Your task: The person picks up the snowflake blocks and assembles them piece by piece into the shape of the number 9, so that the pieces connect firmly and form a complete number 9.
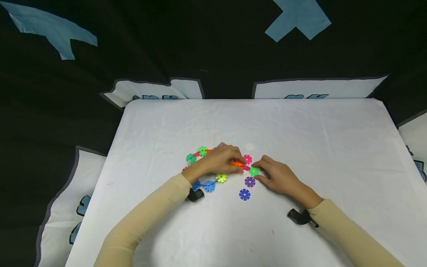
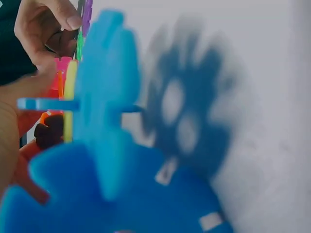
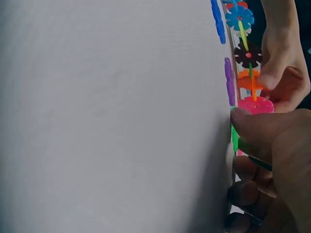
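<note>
Notched plastic snowflake discs are linked into a chain on the white table. My left hand (image 1: 224, 160) reaches over the chain and grips an orange disc (image 1: 237, 163), hiding part of it. A pink disc (image 1: 246, 168) joins the orange one on its right side. Just beside it, my right hand (image 1: 278, 176) pinches a loose green disc (image 1: 254, 171) at its edges between thumb and fingers; the disc lies close to the tabletop. In the right wrist view the right thumb (image 3: 252, 124) covers part of the green disc. Blue discs (image 2: 107, 107) of the chain loom close in the left wrist view.
Near the right hand lie a loose purple disc (image 1: 250, 181), a dark blue disc (image 1: 244, 194), a pink disc (image 1: 247, 159) and a white disc (image 1: 250, 147). The chain curves left through yellow (image 1: 221, 178) and teal-green (image 1: 191, 158) discs. Black cloth surrounds the table (image 1: 300, 126).
</note>
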